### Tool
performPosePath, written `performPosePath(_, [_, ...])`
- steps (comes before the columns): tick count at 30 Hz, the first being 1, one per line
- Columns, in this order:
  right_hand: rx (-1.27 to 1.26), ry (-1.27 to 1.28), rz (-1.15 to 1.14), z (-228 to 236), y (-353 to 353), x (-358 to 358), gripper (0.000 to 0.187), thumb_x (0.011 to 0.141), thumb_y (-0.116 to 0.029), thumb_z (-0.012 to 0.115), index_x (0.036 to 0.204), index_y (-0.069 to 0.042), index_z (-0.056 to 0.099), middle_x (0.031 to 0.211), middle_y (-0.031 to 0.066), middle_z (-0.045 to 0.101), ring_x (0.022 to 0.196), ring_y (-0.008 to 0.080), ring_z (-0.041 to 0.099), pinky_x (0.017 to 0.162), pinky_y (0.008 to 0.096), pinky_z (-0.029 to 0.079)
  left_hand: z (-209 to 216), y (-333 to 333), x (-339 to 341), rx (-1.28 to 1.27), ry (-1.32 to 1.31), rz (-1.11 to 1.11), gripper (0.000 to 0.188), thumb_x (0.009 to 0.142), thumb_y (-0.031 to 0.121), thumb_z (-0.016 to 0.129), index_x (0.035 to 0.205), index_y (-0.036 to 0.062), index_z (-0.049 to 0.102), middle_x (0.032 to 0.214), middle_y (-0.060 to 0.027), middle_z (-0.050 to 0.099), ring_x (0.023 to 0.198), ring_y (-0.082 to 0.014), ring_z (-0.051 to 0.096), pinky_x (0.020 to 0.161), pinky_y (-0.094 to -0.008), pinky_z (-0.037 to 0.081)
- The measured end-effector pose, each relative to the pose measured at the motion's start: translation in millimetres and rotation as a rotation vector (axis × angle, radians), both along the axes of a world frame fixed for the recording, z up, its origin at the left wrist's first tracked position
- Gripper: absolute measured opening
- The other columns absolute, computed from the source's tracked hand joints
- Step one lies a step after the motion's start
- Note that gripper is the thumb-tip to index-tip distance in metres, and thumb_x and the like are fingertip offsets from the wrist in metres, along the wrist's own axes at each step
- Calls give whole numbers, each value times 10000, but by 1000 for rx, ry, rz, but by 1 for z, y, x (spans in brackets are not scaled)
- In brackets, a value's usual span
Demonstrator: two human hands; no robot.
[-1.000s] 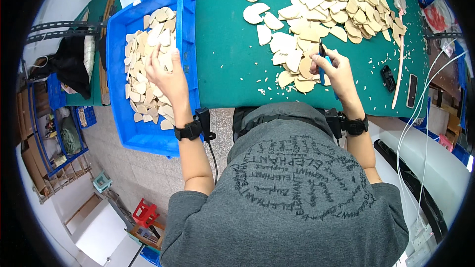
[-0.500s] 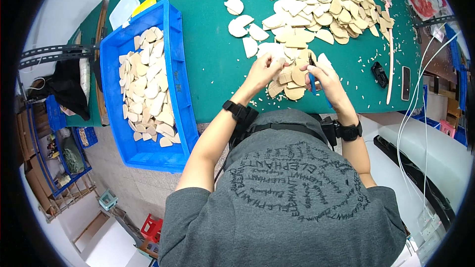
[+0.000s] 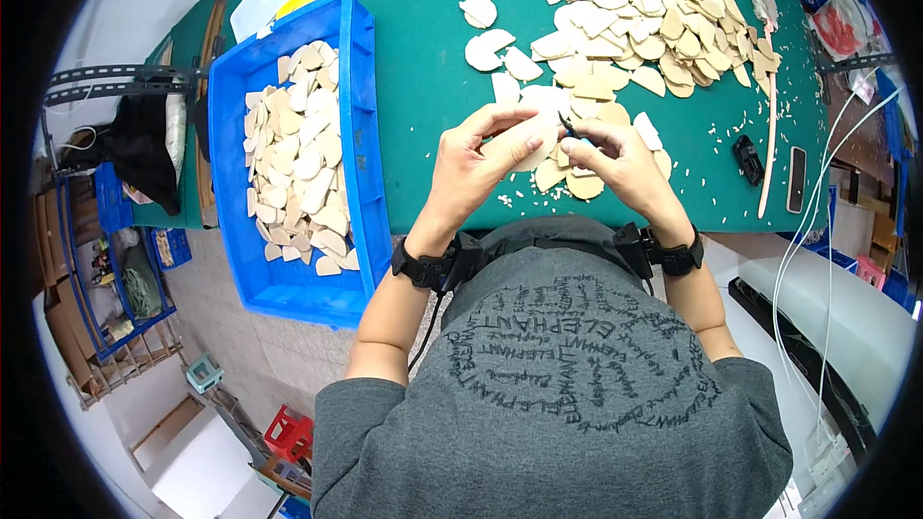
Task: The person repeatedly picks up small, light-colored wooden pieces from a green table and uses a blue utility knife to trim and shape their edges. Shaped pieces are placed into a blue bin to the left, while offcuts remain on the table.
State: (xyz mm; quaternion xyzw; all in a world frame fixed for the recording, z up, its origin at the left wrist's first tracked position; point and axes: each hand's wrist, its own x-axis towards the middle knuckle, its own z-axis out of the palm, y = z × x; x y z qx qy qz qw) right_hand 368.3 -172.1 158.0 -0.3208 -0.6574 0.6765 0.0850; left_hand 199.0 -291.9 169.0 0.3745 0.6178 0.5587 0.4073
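My left hand (image 3: 471,163) pinches a flat cream-coloured piece with a rounded edge (image 3: 547,142) between thumb and fingers, above the near part of the table. Closed around a pair of small cutting pliers (image 3: 566,124), my right hand (image 3: 623,168) holds their dark jaws at the right edge of that piece. Their handles are mostly hidden in my palm, so I cannot tell whether the jaws touch the piece. Beneath my hands lie several similar round pieces (image 3: 584,185) and small pale scraps. A large heap of such pieces (image 3: 663,29) spreads over the far side.
On the left stands a blue plastic crate (image 3: 363,154) partly filled with cut pieces. The green table (image 3: 418,96) carries scattered scraps, a black object (image 3: 747,160), a phone (image 3: 797,180) and a long pale stick with a fluffy head (image 3: 762,0) at the right. White cables hang beyond it.
My left hand has come up from the pieces on the table with one flat piece, its back turned toward me. My right hand has brought the pliers' jaws to that piece's edge.
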Motion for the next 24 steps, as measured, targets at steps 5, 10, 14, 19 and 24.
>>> performPosePath(5, [27, 3, 9, 7, -2, -1, 353, 876, -285, 655, 1108, -18, 660, 866, 3, 657, 715, 45, 526, 631, 211, 429, 0, -1, 0, 47, 109, 21, 284, 827, 131, 702, 1074, -2, 656, 976, -112, 693, 894, -148, 655, 779, -270, 526])
performPosePath(10, [23, -30, 14, 13, -1, -1, 347, 871, -287, 663, 1071, -3, 674, 831, 17, 657, 716, 53, 531, 639, 225, 441, -1, -1, 0, 69, 178, 15, 278, 818, 111, 704, 1068, -2, 657, 958, -116, 692, 878, -144, 655, 767, -265, 521])
performPosePath(14, [74, -54, 29, 14, 0, 0, 341, 872, -285, 663, 1043, 10, 679, 765, 18, 638, 689, 48, 512, 624, 226, 432, -2, -1, 1, 87, 213, 25, 270, 815, 116, 703, 1055, 0, 662, 936, -120, 695, 860, -148, 663, 750, -267, 524])
performPosePath(19, [93, -29, 29, -2, 0, 0, 333, 865, -273, 668, 1032, 14, 680, 722, 0, 620, 648, 39, 492, 583, 224, 413, -5, -3, 2, 79, 193, 36, 262, 817, 115, 704, 1048, -2, 663, 935, -112, 693, 859, -144, 658, 756, -264, 523])
performPosePath(24, [86, -58, -48, 6, -6, -10, 288, 864, -257, 671, 977, 7, 689, 692, -21, 592, 600, 29, 476, 538, 210, 388, -9, -14, -5, 60, 166, 150, 246, 830, 105, 692, 1049, -1, 660, 960, -84, 687, 874, -133, 644, 773, -250, 512])
